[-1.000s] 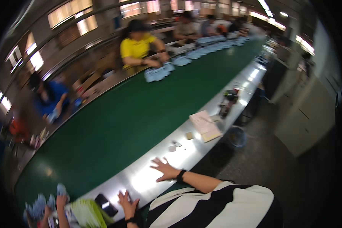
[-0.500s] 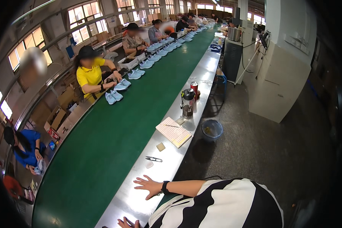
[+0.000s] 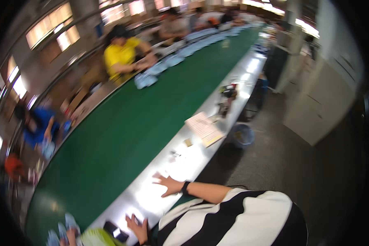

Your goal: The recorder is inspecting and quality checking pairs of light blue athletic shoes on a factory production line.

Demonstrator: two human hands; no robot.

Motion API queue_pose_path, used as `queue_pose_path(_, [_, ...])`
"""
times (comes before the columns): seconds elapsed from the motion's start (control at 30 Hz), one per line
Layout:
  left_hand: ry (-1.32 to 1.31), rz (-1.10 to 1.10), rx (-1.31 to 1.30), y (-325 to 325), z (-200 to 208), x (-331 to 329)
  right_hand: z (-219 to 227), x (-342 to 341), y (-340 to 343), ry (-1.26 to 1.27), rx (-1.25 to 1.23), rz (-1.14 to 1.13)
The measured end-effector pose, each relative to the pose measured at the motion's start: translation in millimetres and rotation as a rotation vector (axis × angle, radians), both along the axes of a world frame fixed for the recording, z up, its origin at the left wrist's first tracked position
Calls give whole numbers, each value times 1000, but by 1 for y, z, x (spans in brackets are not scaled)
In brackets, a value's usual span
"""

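Note:
My right hand (image 3: 169, 185) lies on the shiny metal ledge (image 3: 141, 188) beside the green belt. Its fingers are spread and hold nothing, and a dark band circles the wrist. Closer to the lower edge, my left hand (image 3: 138, 228) rests on the same ledge with fingers apart. Beside it is a dark, flat object (image 3: 115, 232) with a bright reflection, too blurred to name. Thread snips (image 3: 174, 155) lie beyond my right hand, smeared by motion. Farther along come a small yellowish block (image 3: 187, 142) and a printed paper pad (image 3: 205, 128).
The green conveyor belt (image 3: 123, 135) carries a row of light blue shoes (image 3: 145, 80) along its far side. Co-workers sit there, one in yellow (image 3: 121, 55), one in blue (image 3: 41, 127). A green-sleeved person (image 3: 96, 238) handles shoes at lower left. Bottles (image 3: 225, 100) and a bin (image 3: 242, 135) stand right.
The view has swung, shifting the scene rightward and blurring it. A green-sleeved person with light blue shoes and the dark flat object now show at lower left. More of my left hand is visible.

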State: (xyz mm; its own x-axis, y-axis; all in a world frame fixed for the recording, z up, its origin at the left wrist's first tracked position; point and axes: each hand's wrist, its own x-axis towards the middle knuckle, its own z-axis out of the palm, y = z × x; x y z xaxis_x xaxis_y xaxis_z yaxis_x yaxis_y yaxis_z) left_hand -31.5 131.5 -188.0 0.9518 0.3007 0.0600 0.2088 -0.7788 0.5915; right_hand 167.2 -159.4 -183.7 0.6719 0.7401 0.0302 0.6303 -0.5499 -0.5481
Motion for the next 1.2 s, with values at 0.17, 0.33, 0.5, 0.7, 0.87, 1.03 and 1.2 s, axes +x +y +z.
queue_pose_path(0.17, [-99, 25, -41, -21, 13, 18, -8, 11, -12, 20, 102, -23])
queue_pose_path(0.33, [-42, 65, 32, -22, 11, 24, 19, 13, -6, -33, -75, -32])
queue_pose_path(0.5, [-69, 108, 2, -18, 12, 9, 16, 4, 4, 3, -95, -8])
queue_pose_path(0.7, [-72, 103, 28, -19, 12, 9, 26, 4, 8, 11, -120, -16])
queue_pose_path(0.87, [-105, 101, 37, -19, 12, 13, 25, 9, 6, -12, -68, -21])
queue_pose_path(1.03, [-112, 119, 79, -21, 14, 11, 23, 8, 3, -2, -82, -2])
queue_pose_path(1.2, [-75, 97, 70, -24, 17, 12, 24, 7, 2, 17, -99, -19])
